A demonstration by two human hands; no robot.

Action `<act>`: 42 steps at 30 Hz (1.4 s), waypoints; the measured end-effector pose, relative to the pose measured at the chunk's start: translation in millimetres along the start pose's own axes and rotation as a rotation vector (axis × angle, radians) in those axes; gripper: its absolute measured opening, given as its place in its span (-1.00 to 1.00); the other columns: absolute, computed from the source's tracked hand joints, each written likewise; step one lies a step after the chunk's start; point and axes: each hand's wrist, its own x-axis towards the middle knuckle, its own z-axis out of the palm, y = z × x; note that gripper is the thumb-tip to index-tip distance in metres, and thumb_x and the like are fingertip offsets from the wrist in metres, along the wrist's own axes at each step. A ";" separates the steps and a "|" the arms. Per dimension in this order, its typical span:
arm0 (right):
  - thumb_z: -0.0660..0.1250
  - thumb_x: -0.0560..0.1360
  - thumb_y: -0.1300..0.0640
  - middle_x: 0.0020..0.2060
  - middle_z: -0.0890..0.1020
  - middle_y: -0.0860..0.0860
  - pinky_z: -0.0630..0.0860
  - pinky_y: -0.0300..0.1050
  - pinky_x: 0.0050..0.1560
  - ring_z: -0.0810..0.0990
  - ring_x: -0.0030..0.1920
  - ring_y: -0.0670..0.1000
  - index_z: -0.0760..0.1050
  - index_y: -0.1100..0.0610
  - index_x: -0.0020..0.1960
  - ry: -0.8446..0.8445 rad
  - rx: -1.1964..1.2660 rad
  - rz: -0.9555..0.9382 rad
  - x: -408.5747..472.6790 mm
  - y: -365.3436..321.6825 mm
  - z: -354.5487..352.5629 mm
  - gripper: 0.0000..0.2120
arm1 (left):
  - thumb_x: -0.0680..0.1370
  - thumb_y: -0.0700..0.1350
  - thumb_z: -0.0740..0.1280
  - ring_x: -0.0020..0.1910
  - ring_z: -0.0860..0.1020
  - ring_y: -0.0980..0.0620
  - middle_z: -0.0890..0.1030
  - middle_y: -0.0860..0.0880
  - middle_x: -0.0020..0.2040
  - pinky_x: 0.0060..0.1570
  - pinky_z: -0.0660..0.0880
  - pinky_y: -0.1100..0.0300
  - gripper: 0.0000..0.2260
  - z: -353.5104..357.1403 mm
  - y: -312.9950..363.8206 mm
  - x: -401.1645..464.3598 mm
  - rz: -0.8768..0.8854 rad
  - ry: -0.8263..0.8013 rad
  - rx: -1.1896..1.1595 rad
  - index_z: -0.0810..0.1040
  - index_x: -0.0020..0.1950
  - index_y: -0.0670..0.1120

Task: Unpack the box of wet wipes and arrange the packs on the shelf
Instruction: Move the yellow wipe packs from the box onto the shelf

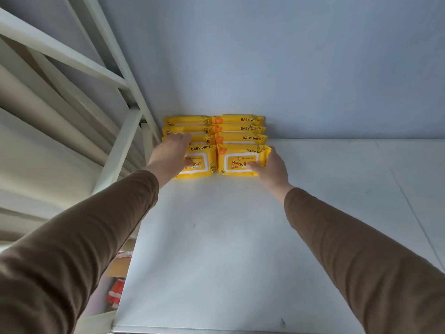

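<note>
Several yellow packs of baby wipes point(237, 127) stand in two columns at the back of the white shelf point(216, 237), against the blue wall. My left hand point(172, 153) lies over the front left pack point(199, 162), its fingers reaching onto the packs behind. My right hand point(271, 168) grips the right edge of the front right pack point(237, 160), thumb on its white lid. Both arms wear brown sleeves.
A white metal shelf frame point(125, 131) rises at the left of the packs. Below the shelf's left edge, a cardboard box point(120, 265) and orange-red items point(115, 292) show through the gap. The shelf surface stretches right and toward me.
</note>
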 end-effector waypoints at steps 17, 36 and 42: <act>0.40 0.48 -0.02 0.19 0.52 0.01 0.41 0.00 0.22 0.41 0.26 0.07 0.43 0.08 0.27 0.104 -0.298 0.057 -124.4 70.9 -150.5 -0.59 | 0.46 -0.05 0.44 0.18 0.44 -0.16 0.51 -0.09 0.19 0.08 0.48 -0.05 -0.54 20.7 183.9 -57.8 0.292 0.141 -0.076 0.47 0.32 -0.13; 0.37 0.52 0.04 0.21 0.53 0.03 0.44 0.08 0.21 0.44 0.23 0.08 0.45 0.05 0.27 0.220 -0.446 0.290 -446.9 355.9 -515.2 -0.66 | 0.56 0.01 0.34 0.18 0.50 -0.01 0.56 0.03 0.18 0.08 0.50 0.05 -0.69 94.8 702.0 -265.4 0.702 -0.147 -0.353 0.53 0.29 0.01; 0.36 0.53 0.04 0.23 0.52 0.06 0.44 0.07 0.24 0.44 0.24 0.11 0.45 0.09 0.30 0.173 -0.391 0.421 -462.0 456.3 -580.4 -0.63 | 0.53 -0.03 0.37 0.20 0.49 -0.02 0.56 0.06 0.18 0.08 0.51 0.03 -0.71 154.8 808.4 -276.0 0.691 -0.280 -0.378 0.56 0.25 0.04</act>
